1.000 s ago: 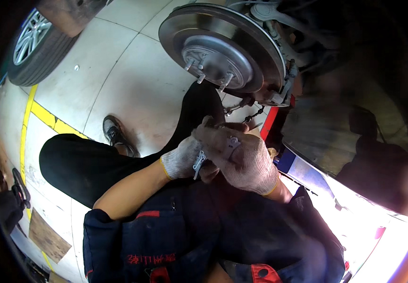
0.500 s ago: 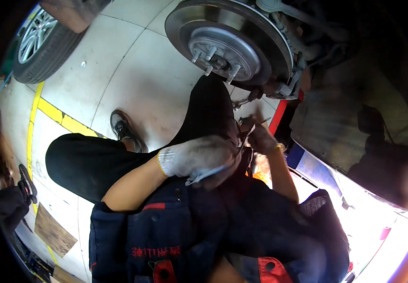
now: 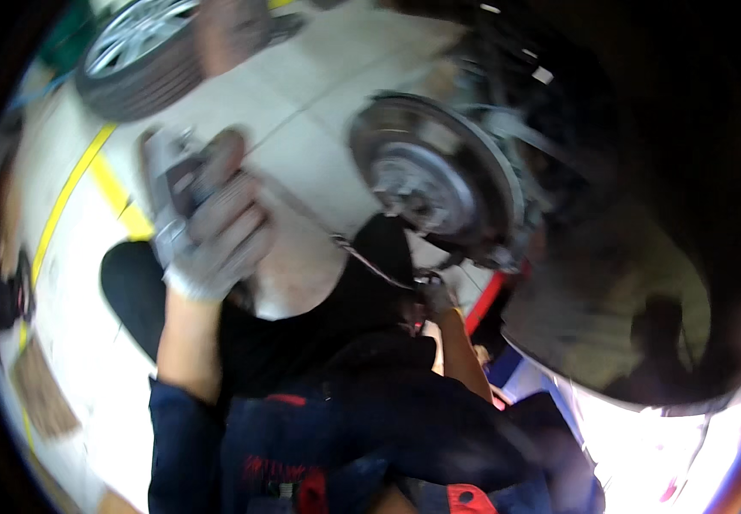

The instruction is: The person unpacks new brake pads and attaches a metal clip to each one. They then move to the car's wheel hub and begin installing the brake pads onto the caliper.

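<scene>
My left hand (image 3: 221,227), in a pale grey glove, is raised at the left above the floor. Its fingers are closed round a grey and dark blocky part (image 3: 165,171), too smeared by motion to name. Low near my knee, my gloved right hand (image 3: 436,300) is closed round one end of a long slim metal tool (image 3: 376,267). The tool slants up to the left across my dark trouser leg and has a small rounded end. Just beyond my knee is a brake disc (image 3: 435,163) with studs on its hub, mounted on the vehicle.
A wheel with its tyre (image 3: 143,86) lies at the far left. Yellow lines (image 3: 71,193) mark the tiled floor. Dark bodywork (image 3: 619,317) fills the right side, and a red bar (image 3: 484,304) is beside my right hand. A brown board (image 3: 43,390) lies at the lower left.
My left hand has swung from my lap up to the left, away from my right hand. The long tool now shows stretched out from my right hand. The view has shifted, with the disc lower.
</scene>
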Action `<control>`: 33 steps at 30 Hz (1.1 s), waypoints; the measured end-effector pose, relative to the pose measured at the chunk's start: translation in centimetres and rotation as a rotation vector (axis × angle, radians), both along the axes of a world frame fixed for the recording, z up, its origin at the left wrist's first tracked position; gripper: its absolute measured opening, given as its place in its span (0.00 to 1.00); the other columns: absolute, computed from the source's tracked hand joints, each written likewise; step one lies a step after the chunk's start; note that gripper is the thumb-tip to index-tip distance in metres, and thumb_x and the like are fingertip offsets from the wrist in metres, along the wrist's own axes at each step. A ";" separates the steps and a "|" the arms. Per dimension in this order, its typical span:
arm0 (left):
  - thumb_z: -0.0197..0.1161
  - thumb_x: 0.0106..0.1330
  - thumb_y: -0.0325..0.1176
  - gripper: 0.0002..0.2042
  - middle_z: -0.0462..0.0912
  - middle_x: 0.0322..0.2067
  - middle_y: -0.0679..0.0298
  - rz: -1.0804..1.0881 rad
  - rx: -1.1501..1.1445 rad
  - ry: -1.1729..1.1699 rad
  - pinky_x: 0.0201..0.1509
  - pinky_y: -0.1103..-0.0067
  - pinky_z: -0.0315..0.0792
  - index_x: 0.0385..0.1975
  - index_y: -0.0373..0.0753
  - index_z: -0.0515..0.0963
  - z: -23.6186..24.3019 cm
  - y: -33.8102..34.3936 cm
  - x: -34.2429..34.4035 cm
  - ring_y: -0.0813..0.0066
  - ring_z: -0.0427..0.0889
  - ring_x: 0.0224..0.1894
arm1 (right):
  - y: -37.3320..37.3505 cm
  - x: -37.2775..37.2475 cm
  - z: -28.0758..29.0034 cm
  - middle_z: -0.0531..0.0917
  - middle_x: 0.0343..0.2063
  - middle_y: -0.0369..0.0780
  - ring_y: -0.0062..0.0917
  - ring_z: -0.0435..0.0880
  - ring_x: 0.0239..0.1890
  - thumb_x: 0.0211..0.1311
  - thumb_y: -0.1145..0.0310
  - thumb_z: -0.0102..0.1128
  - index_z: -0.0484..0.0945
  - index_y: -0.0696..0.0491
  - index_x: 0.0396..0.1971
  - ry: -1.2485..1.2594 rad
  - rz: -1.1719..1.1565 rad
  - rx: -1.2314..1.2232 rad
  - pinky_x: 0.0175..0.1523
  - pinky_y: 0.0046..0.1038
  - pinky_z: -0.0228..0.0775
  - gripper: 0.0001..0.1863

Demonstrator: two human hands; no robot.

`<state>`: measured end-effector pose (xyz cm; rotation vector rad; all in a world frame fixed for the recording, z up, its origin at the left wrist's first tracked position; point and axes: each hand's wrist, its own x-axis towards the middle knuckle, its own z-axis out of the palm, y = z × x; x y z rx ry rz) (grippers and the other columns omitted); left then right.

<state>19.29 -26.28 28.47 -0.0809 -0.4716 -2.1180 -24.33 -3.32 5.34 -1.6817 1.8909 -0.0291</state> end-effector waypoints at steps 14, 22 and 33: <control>0.44 0.71 0.61 0.29 0.75 0.21 0.61 0.020 -0.314 -0.551 0.22 0.83 0.68 0.38 0.34 0.72 9.3 -0.3 -2.3 0.76 0.73 0.17 | 3.9 -1.9 6.2 0.68 0.18 0.28 0.13 0.62 0.13 0.69 0.54 0.55 0.78 0.46 0.43 -1.226 -1.444 0.066 0.15 0.17 0.53 0.13; 0.53 0.71 0.43 0.17 0.80 0.40 0.56 0.217 -0.533 -0.654 0.40 0.75 0.75 0.44 0.33 0.75 8.8 0.8 -6.0 0.70 0.81 0.36 | -2.5 8.4 28.4 0.73 0.25 0.32 0.13 0.67 0.13 0.58 0.75 0.55 0.73 0.55 0.53 -0.908 -0.546 -0.405 0.17 0.15 0.56 0.20; 0.55 0.69 0.33 0.15 0.80 0.42 0.58 -0.104 -0.671 -0.680 0.45 0.78 0.75 0.52 0.34 0.73 7.7 2.0 -6.0 0.72 0.81 0.41 | -10.6 15.2 35.2 0.84 0.36 0.42 0.20 0.80 0.27 0.49 0.73 0.72 0.79 0.63 0.44 -0.910 -0.357 -0.830 0.39 0.20 0.74 0.21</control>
